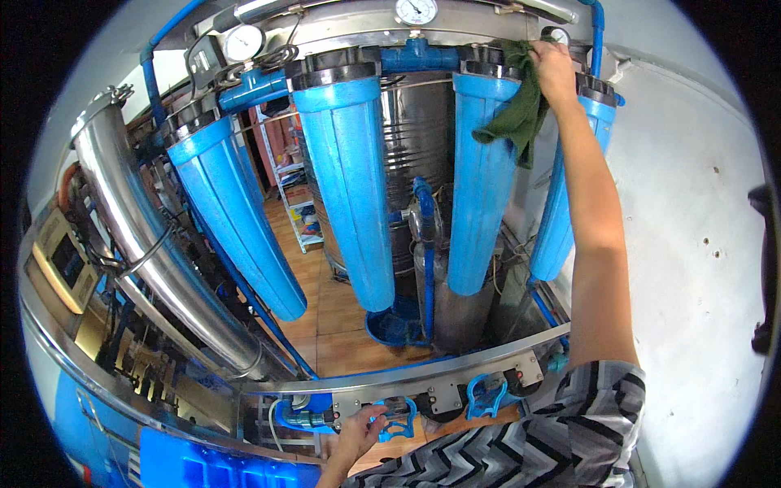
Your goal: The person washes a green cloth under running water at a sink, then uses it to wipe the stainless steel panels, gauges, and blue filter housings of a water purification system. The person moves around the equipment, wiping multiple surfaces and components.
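My right hand (pixel 556 71) is raised at the upper right, its fingers closed on a dark green cloth (pixel 521 110). The cloth drapes over the black cap and upper side of a tall blue filter housing (pixel 480 195). Low in the view, my left hand (pixel 358 433) is at the lower steel bar (pixel 435 364), beside a pump with a blue bracket (pixel 397 423). Its thumb and forefinger are a little apart, and I see nothing held between them. The undersides of its fingers are hidden.
More blue housings (pixel 346 195) hang in the row, joined by blue pipes under pressure gauges (pixel 416 11). A long steel cylinder (pixel 154 220) slants along the left. A steel tank (pixel 416 122) and a blue basin (pixel 394 324) are behind. The white wall (pixel 691 228) borders the right.
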A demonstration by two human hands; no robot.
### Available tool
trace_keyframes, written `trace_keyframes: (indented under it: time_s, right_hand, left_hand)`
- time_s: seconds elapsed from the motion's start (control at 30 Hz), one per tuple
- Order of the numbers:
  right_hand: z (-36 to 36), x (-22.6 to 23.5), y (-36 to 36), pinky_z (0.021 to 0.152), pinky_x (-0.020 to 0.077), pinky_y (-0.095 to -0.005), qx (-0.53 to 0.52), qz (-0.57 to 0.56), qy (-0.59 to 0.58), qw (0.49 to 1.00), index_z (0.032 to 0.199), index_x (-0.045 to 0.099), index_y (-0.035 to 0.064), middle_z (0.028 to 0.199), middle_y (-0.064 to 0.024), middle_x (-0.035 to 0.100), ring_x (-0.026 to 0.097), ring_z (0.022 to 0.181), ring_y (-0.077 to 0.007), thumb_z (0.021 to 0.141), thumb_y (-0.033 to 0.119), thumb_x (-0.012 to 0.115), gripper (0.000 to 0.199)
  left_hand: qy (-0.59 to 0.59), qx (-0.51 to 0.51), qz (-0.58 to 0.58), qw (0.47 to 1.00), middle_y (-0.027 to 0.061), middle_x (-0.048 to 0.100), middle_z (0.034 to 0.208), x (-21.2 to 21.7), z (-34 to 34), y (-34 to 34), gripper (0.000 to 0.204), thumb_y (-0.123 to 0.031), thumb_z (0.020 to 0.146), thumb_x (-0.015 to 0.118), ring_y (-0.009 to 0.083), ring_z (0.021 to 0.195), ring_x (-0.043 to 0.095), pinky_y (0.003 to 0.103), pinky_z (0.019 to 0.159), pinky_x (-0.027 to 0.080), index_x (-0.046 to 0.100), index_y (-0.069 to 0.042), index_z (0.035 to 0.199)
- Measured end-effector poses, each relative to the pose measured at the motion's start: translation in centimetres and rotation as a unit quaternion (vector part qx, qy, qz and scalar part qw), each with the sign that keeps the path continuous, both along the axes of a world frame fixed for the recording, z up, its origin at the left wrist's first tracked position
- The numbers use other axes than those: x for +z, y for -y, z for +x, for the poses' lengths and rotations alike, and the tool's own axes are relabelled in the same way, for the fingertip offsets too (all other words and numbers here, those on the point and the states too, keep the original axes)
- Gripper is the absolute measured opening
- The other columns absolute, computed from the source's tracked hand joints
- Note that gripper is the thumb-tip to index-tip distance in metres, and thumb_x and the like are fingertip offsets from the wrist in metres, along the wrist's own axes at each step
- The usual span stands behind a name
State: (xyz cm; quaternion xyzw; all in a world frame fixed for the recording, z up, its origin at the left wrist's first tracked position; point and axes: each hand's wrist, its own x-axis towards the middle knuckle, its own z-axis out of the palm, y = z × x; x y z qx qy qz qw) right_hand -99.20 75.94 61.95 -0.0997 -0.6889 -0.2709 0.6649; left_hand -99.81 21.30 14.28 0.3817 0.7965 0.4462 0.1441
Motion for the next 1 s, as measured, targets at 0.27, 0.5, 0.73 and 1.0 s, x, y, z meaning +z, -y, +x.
trace_keyframes:
  time_s: [0.27,0.5,0.73,1.0]
  right_hand:
    - [1.3,-8.3,-0.8,0.076,0.0524,-0.0449,0.162,-0.327,-0.13,0.922,0.09,0.068,0.0,0.086,-0.0225,0.068,0.065,0.08,-0.0392,0.08,0.015,0.061,0.02]
    - [6.5,-1.0,-4.5,0.084,0.0458,-0.0518,0.126,-0.18,-0.239,0.946,0.099,0.07,0.0058,0.091,-0.0206,0.069,0.065,0.09,-0.0392,0.084,0.03,0.054,0.032]
    - [5.3,4.3,-8.6,0.103,0.0158,-0.0707,-0.13,-0.325,0.254,0.902,0.128,0.057,0.0172,0.14,-0.0088,0.049,0.042,0.133,-0.0274,0.091,0.041,0.038,0.048]
    - [4.8,-0.9,-9.0,0.1,0.0395,-0.0464,-0.079,-0.17,0.081,0.979,0.113,0.064,0.0104,0.118,-0.0138,0.063,0.055,0.117,-0.0325,0.087,0.025,0.057,0.031]
  left_hand:
    - [-0.044,-0.032,0.02,0.998,0.0142,0.07,0.102,0.4,-0.1,-1.0,0.023,-0.016,0.089,0.063,0.0228,0.083,0.069,0.031,0.065,0.054,0.066,-0.006,0.11]
    - [-0.04,-0.022,-0.004,0.999,0.0121,0.071,0.1,-0.2,-0.3,-2.1,0.022,-0.016,0.089,0.064,0.0244,0.086,0.069,0.032,0.07,0.053,0.066,-0.008,0.109]
    - [-0.033,0.009,0.041,0.999,0.0138,0.07,0.101,1.2,0.2,-3.9,0.021,-0.015,0.088,0.065,0.0273,0.091,0.069,0.035,0.078,0.053,0.066,-0.007,0.108]
    - [-0.025,0.029,0.002,0.999,0.0149,0.069,0.106,2.6,0.8,-3.9,0.023,-0.017,0.089,0.064,0.0266,0.098,0.067,0.034,0.082,0.052,0.067,-0.006,0.108]
